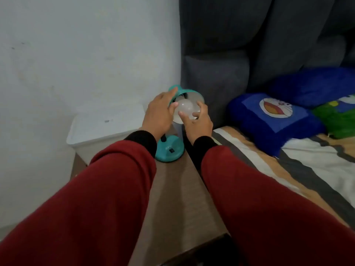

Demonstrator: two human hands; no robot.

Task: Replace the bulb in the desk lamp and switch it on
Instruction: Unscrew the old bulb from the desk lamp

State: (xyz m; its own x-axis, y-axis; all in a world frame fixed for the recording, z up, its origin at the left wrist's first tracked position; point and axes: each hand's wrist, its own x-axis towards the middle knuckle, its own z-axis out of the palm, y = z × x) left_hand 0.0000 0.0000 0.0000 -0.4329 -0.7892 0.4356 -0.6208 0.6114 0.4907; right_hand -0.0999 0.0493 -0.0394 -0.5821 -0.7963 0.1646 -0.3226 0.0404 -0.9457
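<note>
Frosted matt bulb [184, 110], glossy teal plastic lamp base [170, 148], wood-grain table [178, 192], plush pillow [272, 121].

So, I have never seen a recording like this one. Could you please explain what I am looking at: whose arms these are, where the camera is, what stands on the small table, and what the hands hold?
There is no machine here. The single picture comes from a camera worn on a person's head, looking forward and down, so the two arms in red sleeves are that person's own. On the brown bedside table stands a teal desk lamp, with a white box beside it. The left hand holds the lamp's shade, and the right hand has its fingers curled round the white bulb in the shade. The bulb looks unlit. To the right is a bed with a blue cartoon pillow.
</note>
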